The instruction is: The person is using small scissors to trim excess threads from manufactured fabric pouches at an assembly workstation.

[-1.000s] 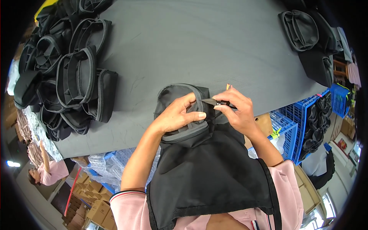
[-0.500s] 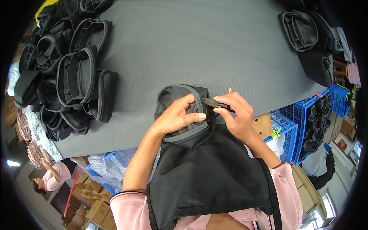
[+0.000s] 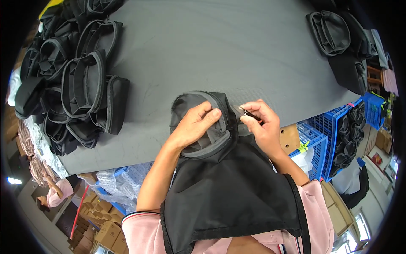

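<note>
Near the table's front edge, my left hand [image 3: 197, 123] is closed on a black fabric pouch [image 3: 198, 149] with grey-trimmed edges. Its thumb and fingers pinch the trim, and the pouch's opening faces up. My right hand [image 3: 263, 125] grips small thread snips [image 3: 252, 115] with dark handles just right of the pouch. Their blades point left at the pouch's side; whether they touch it I cannot tell. The black apron [image 3: 232, 186] I wear reaches up to the pouch.
Black pouches [image 3: 84, 86] are heaped at the table's left, and several more [image 3: 329, 34] lie at the far right. Blue crates [image 3: 323, 154] stand beyond the right edge, one filled with black pouches. Plastic-wrapped goods [image 3: 127, 182] sit below the front edge. Another person [image 3: 59, 192] is at the far left.
The pouch has been turned a little, and my left thumb has shifted up along its trim. The snips have moved slightly right, from the trim to the pouch's outer side.
</note>
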`<state>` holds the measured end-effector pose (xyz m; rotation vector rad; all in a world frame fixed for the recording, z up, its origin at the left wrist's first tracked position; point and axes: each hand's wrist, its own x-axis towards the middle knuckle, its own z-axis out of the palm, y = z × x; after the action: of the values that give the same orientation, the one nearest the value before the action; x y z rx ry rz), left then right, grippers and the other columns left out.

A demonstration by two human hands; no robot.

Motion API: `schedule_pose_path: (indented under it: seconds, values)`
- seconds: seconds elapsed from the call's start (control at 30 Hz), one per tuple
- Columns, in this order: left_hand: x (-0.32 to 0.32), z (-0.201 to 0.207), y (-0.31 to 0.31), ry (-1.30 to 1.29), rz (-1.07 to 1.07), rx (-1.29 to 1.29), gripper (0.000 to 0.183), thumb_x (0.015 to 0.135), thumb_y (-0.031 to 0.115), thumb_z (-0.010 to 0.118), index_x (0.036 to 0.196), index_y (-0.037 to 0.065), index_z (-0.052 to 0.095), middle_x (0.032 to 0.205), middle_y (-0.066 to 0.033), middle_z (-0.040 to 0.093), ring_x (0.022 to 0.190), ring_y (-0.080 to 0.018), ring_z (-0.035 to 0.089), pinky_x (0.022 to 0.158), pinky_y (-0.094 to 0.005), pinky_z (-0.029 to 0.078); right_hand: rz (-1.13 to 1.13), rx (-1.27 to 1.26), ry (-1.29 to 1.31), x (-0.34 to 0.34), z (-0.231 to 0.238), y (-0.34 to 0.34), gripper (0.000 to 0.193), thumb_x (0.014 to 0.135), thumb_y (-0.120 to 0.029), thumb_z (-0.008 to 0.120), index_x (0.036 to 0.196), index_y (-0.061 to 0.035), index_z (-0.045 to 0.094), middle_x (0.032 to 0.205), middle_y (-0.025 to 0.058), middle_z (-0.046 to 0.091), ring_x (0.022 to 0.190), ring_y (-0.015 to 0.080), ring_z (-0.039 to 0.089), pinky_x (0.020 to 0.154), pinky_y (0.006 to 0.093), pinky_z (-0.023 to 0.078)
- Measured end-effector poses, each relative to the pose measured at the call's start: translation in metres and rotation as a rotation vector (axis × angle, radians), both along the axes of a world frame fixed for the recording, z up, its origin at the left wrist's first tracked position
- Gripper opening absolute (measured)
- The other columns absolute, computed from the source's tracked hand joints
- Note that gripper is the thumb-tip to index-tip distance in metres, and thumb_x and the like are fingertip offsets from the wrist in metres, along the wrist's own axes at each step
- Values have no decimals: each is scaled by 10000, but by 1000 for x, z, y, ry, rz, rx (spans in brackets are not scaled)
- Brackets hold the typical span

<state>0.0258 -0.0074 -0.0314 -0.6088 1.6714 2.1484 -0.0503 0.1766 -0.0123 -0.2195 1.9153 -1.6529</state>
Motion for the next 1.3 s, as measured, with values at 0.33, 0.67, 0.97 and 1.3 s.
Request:
schedule_pose_path:
  seconds: [0.33,0.67,0.97,1.3]
  values:
    - [-2,-6,3,74,-1,-160,288,928,280,493,948,-5,531,813,-21,554,783,-91,478,730,-253,413,178,120,344,8,-4,20,216,705,-11,672,907,-22,596,790,61,573,649,159,564,589,259,433]
    - [-3,-3,2,71,-4,-104,286,935,266,482,1022,-1,540,884,-9,571,842,-82,488,772,-249,410,251,76,627,10,-19,15,256,674,-26,698,912,-49,604,753,57,577,600,196,552,562,304,429]
    - [1,-3,6,-7,76,-128,410,928,433,444,732,73,427,686,56,349,658,-57,308,579,-217,305,72,93,59,12,-1,-6,179,736,-35,677,856,-2,548,766,43,553,613,109,481,552,239,394]
    - [-7,5,1,-52,154,-12,522,890,543,440,710,54,479,688,42,413,660,-61,353,570,-210,321,-178,-254,-76,-4,-3,13,113,854,-63,559,767,-29,495,673,-3,483,616,53,460,591,205,401]
